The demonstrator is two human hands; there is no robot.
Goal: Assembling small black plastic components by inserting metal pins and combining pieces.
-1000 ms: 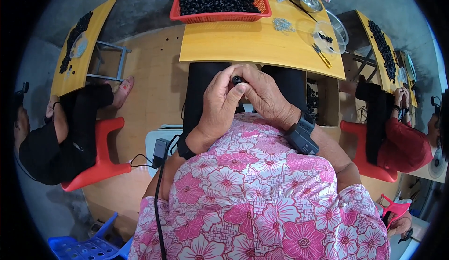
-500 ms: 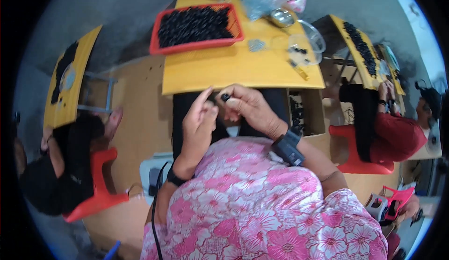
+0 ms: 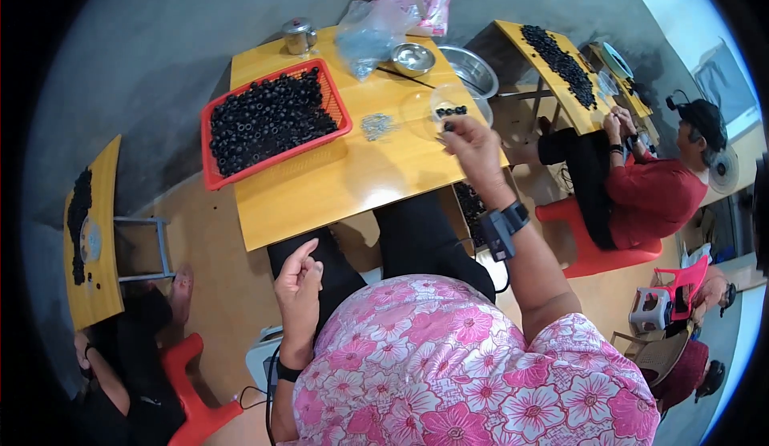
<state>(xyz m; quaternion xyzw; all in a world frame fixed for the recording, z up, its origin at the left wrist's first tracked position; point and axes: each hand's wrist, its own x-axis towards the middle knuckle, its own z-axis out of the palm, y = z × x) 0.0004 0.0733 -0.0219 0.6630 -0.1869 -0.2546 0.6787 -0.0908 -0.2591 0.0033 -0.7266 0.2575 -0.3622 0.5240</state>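
Observation:
My right hand (image 3: 478, 153) is over the right side of the yellow table, its thumb and fingers pinching a small round black part (image 3: 450, 127). Just beyond it stands a clear plastic tub (image 3: 448, 99) with a few black parts (image 3: 452, 112) in it. My left hand (image 3: 299, 294) is held above my lap, short of the table's near edge; its fingers are curled in, and whatever they may hold is hidden. A red basket (image 3: 276, 161) full of black ring-shaped parts (image 3: 268, 117) sits at the table's left. Thin silvery pieces (image 3: 376, 126) lie heaped between basket and tub.
At the table's back stand a lidded metal pot (image 3: 299, 37), a clear plastic bag (image 3: 368, 39), a steel bowl (image 3: 413, 60) and a dark stick (image 3: 404, 76). A larger steel basin (image 3: 474, 71) is behind the tub. Co-workers sit at tables on the right (image 3: 653, 197) and left (image 3: 120, 374).
My hands have parted. The right has carried the black part forward and right over the table, near the tub; the left has drawn back toward my body. The whole view has turned and shifted.

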